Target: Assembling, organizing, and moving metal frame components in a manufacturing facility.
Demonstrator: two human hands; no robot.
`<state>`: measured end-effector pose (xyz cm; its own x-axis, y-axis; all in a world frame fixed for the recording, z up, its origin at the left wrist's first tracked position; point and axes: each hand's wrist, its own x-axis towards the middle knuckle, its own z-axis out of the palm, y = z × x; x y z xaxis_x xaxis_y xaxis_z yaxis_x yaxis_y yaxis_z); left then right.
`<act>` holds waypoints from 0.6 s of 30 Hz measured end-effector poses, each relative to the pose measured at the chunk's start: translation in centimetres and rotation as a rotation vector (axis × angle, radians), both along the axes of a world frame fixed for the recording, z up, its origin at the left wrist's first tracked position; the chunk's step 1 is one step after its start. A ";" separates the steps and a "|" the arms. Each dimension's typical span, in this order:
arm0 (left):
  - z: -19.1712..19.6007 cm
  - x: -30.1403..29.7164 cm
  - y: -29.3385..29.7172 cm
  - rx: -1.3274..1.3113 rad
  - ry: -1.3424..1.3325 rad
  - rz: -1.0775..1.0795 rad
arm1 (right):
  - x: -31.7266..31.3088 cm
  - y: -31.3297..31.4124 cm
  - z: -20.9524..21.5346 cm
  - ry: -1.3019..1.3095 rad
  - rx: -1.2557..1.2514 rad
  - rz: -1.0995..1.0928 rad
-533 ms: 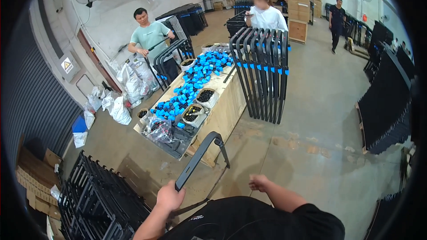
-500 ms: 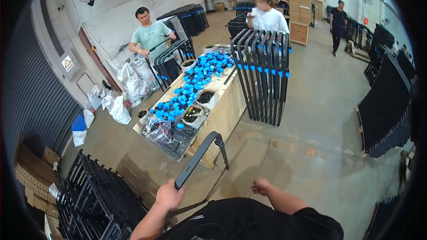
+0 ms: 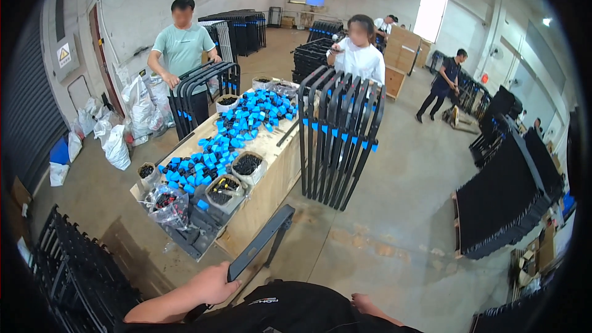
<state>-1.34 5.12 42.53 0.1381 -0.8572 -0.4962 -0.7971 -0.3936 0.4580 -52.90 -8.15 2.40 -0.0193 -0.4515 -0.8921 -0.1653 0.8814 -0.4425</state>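
So the left hand (image 3: 213, 283) is still wrapped around one end of the black bent frame (image 3: 258, 246), which sticks out ahead of the body, near the close end of the plywood table (image 3: 265, 209). Biggest change: the view has swung round and the right hand (image 3: 362, 302) sits lower, half hidden by the black shirt (image 3: 296, 308), so no telling if its fingers are apart or together. Seems the left is doing all the holding. Meanwhile the mint-shirted co-worker (image 3: 185, 46) now has hands down on some standing frames (image 3: 200, 81), not on a raised bar.
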 end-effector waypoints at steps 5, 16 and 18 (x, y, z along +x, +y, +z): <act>0.3 4.2 -7.4 -0.096 0.005 -0.038 | 15.7 -14.1 10.0 0.234 -0.943 0.239; -0.1 6.9 -14.9 -0.044 0.077 0.030 | 42.1 -28.7 33.4 0.008 -1.868 1.442; -0.1 6.6 -15.4 -0.130 0.061 0.006 | 43.8 -30.3 32.2 0.036 -1.651 1.648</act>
<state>5.24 -10.30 42.44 0.1160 -0.9139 -0.3891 -0.7642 -0.3324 0.5528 -9.05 -38.48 34.60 0.9800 -0.1708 0.1024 -0.1234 -0.9244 -0.3609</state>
